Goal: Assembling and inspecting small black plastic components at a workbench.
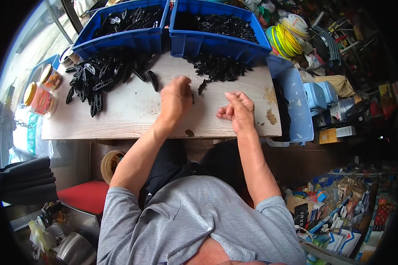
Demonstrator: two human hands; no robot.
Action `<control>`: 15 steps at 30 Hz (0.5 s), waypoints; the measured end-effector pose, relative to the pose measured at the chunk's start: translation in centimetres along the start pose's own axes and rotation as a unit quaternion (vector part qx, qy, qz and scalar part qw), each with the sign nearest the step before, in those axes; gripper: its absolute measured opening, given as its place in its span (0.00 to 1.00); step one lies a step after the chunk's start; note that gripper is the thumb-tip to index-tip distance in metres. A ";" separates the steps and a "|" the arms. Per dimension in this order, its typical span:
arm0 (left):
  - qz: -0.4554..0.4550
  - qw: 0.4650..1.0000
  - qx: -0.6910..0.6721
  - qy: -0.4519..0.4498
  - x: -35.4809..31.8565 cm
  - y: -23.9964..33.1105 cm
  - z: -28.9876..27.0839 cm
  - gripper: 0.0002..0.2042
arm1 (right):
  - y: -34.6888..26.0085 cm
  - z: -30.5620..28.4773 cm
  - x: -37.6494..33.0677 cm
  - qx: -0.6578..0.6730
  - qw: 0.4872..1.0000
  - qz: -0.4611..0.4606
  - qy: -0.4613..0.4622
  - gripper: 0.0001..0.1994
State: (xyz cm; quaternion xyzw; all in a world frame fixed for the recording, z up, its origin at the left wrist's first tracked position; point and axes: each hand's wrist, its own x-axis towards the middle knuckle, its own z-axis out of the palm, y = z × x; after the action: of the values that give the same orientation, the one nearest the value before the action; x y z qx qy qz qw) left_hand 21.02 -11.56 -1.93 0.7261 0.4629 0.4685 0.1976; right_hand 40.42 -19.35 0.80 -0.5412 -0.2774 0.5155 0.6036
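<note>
My left hand (176, 98) is over the middle of the table, slightly blurred, its fingers curled together. A small dark bit shows at its right edge; what the fingers hold is hidden. My right hand (239, 111) hovers to its right with fingers loosely bent and a gap between them, and nothing shows in it. Long black slotted plastic pieces (102, 73) lie heaped at the left, with one black piece (153, 81) near my left hand. A pile of small black jagged parts (219, 66) spreads at the far right, and one small part (202, 87) lies apart, between my hands.
Two blue bins, a left one (119, 44) and a right one (221, 48), stand at the back with black parts inside. Lidded jars (42, 101) flank the table's left edge. A pale blue tub (298, 106) adjoins its right edge. Yellow hose (285, 42) and clutter fill the right.
</note>
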 end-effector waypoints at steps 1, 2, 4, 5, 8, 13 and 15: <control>0.077 0.993 0.084 -0.004 -0.5 0.3 0.0 0.09 | 0.1 0.5 0.0 0.000 1.000 0.003 -0.002 0.08; 0.136 0.974 0.180 -0.031 -0.9 0.4 0.0 0.11 | 0.3 1.0 0.2 -0.046 0.999 0.012 0.002 0.08; 0.118 0.976 0.178 -0.030 -0.8 0.5 -0.5 0.12 | 0.3 1.6 0.0 -0.091 0.996 0.024 0.003 0.09; 0.103 0.979 0.175 -0.029 -0.7 0.6 -0.8 0.14 | 0.3 1.6 0.1 -0.091 0.996 0.026 0.003 0.09; 0.112 0.985 0.134 0.009 -1.1 0.8 -1.6 0.13 | 0.5 1.5 0.2 -0.095 0.995 0.025 0.000 0.09; 0.129 0.969 0.193 -0.086 -2.4 0.9 -2.4 0.09 | -0.1 1.9 -0.1 -0.121 0.992 0.023 0.009 0.10; 0.124 0.972 0.186 -0.075 -2.7 1.0 -2.3 0.08 | -0.2 2.2 -0.1 -0.121 0.992 0.029 0.009 0.10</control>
State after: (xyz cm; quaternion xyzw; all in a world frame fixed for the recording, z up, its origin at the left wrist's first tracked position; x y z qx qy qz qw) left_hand 19.16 -14.68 -1.47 0.8351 0.4316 0.3393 0.0338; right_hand 38.51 -18.62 1.60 -0.6230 -0.3166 0.4901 0.5210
